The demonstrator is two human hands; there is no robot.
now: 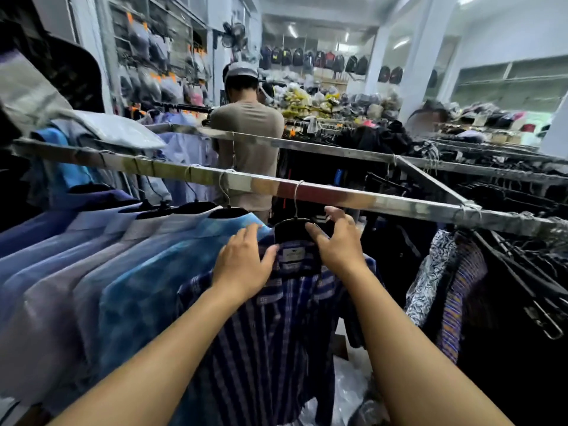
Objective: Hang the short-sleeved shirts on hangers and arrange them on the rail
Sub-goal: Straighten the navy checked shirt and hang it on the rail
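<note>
1. Landmark: the metal rail (353,198) runs across the view from upper left to lower right. All positions below refer to it.
2. The black hanger (292,232) hangs from the rail by its wire hook, near the middle of the rail's visible length.
3. The dark blue plaid shirt (270,333) is on this hanger, directly below the rail, collar up and label showing.
4. The left hand (242,265) lies flat on the shirt's left shoulder below the rail, fingers nearly straight, thumb against the collar. It grasps nothing.
5. The right hand (338,241) is just below the rail, thumb on the near side and bent fingers on the far side of the hanger's right arm, gripping it.
6. A row of blue shirts (123,265) hangs on the same rail, left of the plaid shirt, the nearest one touching it.
7. Patterned shirts (436,272) hang below the rail's right end, apart from the plaid shirt.
8. A person in a beige T-shirt (249,133) stands beyond the rail, back turned.
</note>
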